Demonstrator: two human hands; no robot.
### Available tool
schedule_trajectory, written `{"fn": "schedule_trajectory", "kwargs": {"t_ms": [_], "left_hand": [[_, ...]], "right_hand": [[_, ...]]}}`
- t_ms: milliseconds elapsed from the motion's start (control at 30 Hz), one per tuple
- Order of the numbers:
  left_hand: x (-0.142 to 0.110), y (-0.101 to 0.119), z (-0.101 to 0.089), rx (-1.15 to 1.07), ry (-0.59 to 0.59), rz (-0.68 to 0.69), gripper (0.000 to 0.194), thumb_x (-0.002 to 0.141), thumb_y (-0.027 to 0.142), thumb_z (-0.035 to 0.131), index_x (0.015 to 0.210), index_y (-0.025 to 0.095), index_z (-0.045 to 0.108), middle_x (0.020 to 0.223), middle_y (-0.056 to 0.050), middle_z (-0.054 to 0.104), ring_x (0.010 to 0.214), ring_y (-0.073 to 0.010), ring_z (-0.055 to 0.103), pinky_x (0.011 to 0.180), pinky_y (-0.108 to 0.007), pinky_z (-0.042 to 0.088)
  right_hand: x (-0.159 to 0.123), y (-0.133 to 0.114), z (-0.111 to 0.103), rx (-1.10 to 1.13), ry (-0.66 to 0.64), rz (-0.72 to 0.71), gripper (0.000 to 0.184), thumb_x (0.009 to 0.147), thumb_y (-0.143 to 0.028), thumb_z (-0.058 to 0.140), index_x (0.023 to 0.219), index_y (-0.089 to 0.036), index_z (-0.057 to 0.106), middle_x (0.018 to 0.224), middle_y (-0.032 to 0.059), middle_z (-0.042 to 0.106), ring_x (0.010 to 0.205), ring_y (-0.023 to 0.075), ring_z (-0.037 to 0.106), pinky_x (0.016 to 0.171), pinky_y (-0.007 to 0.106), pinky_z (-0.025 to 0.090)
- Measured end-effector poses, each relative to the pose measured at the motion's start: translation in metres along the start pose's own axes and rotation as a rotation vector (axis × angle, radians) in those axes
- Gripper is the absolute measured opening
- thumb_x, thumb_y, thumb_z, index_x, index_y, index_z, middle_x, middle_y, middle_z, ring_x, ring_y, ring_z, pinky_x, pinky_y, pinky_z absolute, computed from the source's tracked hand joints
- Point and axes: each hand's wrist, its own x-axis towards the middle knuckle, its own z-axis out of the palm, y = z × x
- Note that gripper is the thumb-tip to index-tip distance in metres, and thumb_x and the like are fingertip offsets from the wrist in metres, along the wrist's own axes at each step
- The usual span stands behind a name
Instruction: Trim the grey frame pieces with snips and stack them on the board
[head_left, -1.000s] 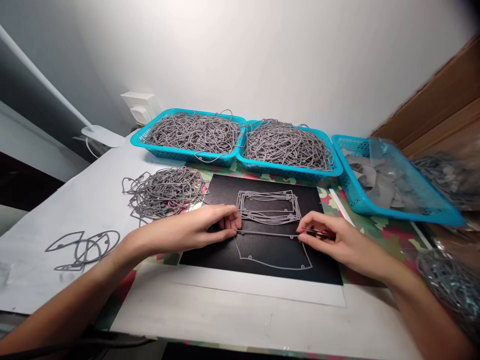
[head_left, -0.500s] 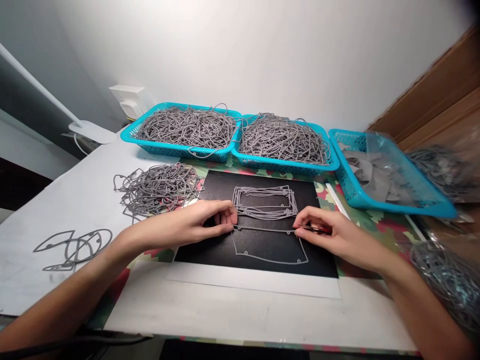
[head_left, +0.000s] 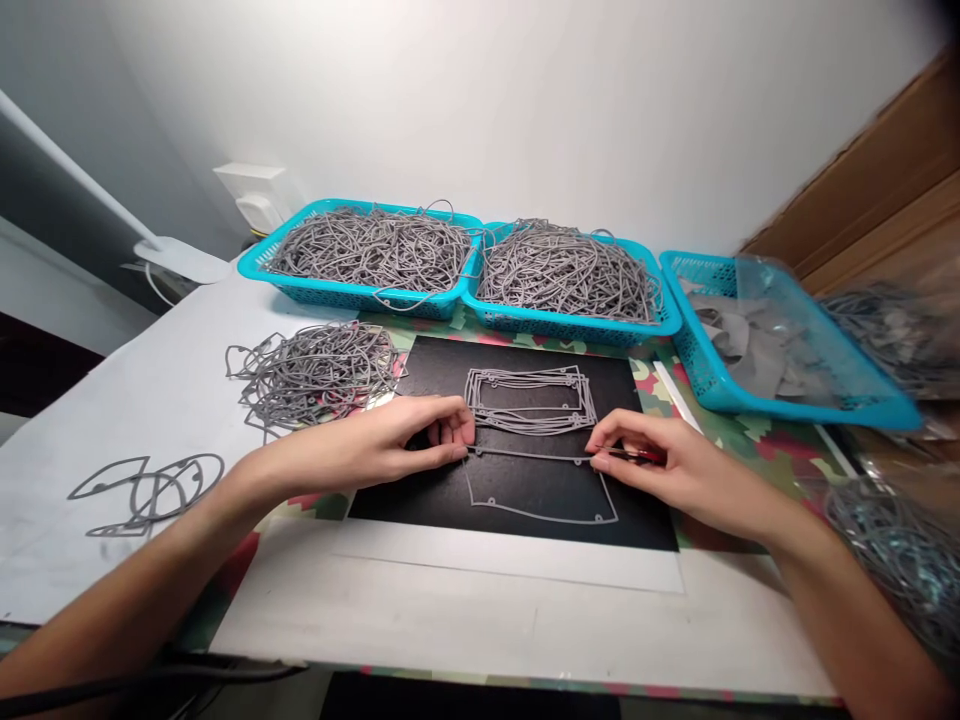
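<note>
A thin grey gasket (head_left: 529, 456), a four-sided loop with small eyelets, is stretched between my two hands above the black mat (head_left: 420, 505). My left hand (head_left: 427, 438) pinches its upper left corner between thumb and fingers. At the upper right corner, my right hand (head_left: 649, 452) is closed on the same loop. A slim tool with a red part (head_left: 651, 456) also sits in the right hand, mostly hidden by the fingers. The gasket's lower edge hangs toward me. Just beyond it lies a stack of similar gaskets (head_left: 525, 427), roughly aligned.
Two blue baskets (head_left: 352, 293) heaped with grey gaskets stand along the wall. A third blue basket (head_left: 720, 395) at right holds flat grey scraps and clear plastic. A tangled gasket pile (head_left: 322, 370) lies left of the mat, with several loose pieces (head_left: 142, 490) farther left. Cardboard (head_left: 877, 190) stands right.
The view has shifted slightly, so the scene sits a little higher and more to the left. Both hands keep their hold on the gasket, with little movement over the mat.
</note>
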Motion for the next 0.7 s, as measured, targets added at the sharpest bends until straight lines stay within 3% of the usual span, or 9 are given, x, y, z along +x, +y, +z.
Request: {"fn": "schedule_trajectory", "kwargs": {"t_ms": [400,600,700], "left_hand": [[-0.001,-0.001,0.001,0.003,0.016,0.027,0.029,0.116,0.047,0.056,0.11,0.021,0.066,0.105,-0.003,0.071,0.089,-0.0187,0.061,0.076,-0.028,0.047],[-0.003,0.003,0.008,0.055,0.092,0.062,0.021,0.113,0.043,0.066,0.116,0.022,0.067,0.113,-0.005,0.069,0.095,-0.0201,0.063,0.083,-0.03,0.05],[-0.004,0.006,0.018,0.09,0.051,0.137,0.02,0.11,0.041,0.073,0.113,0.022,0.071,0.117,-0.005,0.068,0.102,-0.0212,0.066,0.089,-0.03,0.051]], "right_hand": [[-0.001,0.003,-0.001,-0.022,0.0,-0.005,0.034,0.112,-0.062,0.065,0.114,-0.03,0.076,0.093,0.0015,0.071,0.079,0.0207,0.06,0.066,0.034,0.045],[-0.001,0.007,0.0,0.01,0.0,-0.006,0.035,0.109,-0.064,0.068,0.113,-0.03,0.077,0.107,0.005,0.079,0.099,0.0278,0.073,0.074,0.037,0.055],[-0.001,0.008,-0.001,0.002,0.008,0.019,0.035,0.108,-0.065,0.071,0.114,-0.031,0.078,0.11,0.0056,0.081,0.101,0.0292,0.074,0.073,0.037,0.057]]}}
